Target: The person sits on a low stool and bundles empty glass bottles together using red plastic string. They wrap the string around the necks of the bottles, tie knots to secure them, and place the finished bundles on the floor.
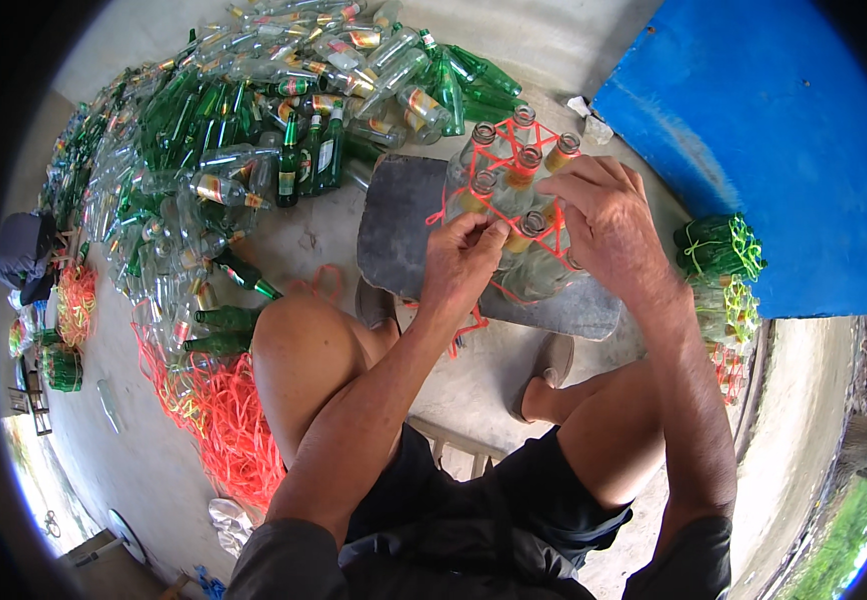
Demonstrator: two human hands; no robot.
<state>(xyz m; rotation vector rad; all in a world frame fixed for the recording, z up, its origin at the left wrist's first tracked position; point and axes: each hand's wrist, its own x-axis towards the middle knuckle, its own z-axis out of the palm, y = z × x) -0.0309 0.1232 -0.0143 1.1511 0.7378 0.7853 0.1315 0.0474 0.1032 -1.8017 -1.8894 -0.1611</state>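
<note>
Several clear glass bottles (512,195) stand upright in a cluster on a dark, flat board (403,225) in front of me. Red plastic strapping (546,238) crosses between their necks and loops around them. My left hand (467,251) pinches the strapping at the near left of the cluster, thumb and forefinger together. My right hand (602,214) bends over the right side of the bottles, its fingertips close to the strapping by the necks; whether it holds any is hidden. A loose end of strapping sticks out at the cluster's left.
A large heap of clear and green bottles (253,112) lies at the upper left. Tangled red strapping (235,427) lies left of my knee. Tied bundles of green bottles (720,246) and clear ones stand at the right, beside a blue panel (748,135). My feet flank the board.
</note>
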